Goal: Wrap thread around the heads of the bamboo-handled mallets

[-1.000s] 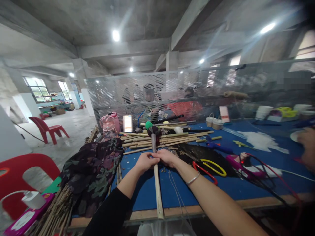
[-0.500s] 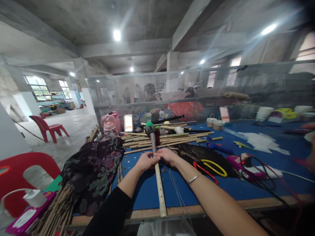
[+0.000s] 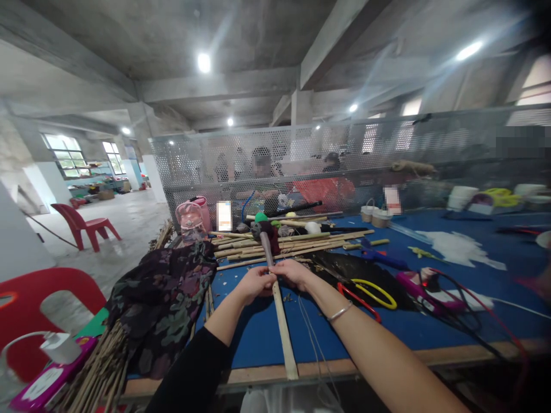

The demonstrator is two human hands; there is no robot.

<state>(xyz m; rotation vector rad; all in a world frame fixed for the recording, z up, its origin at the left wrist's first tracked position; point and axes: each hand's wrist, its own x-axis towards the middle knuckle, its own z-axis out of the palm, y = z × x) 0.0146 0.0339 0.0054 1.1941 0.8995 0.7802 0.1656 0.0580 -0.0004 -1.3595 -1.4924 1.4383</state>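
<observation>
Pale wooden stick pinched by both hands, its near end over the desk's front edge.
Its long axis runs away toward the far edge, leaning left; fingers of left hand and right hand meet where grey wrapping begins, equally near.

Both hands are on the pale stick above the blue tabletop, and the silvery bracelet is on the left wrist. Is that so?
Not quite: the head view shows the silvery bracelet on the right wrist. The left hand and right hand are indeed both on the pale stick above the blue tabletop.
</observation>
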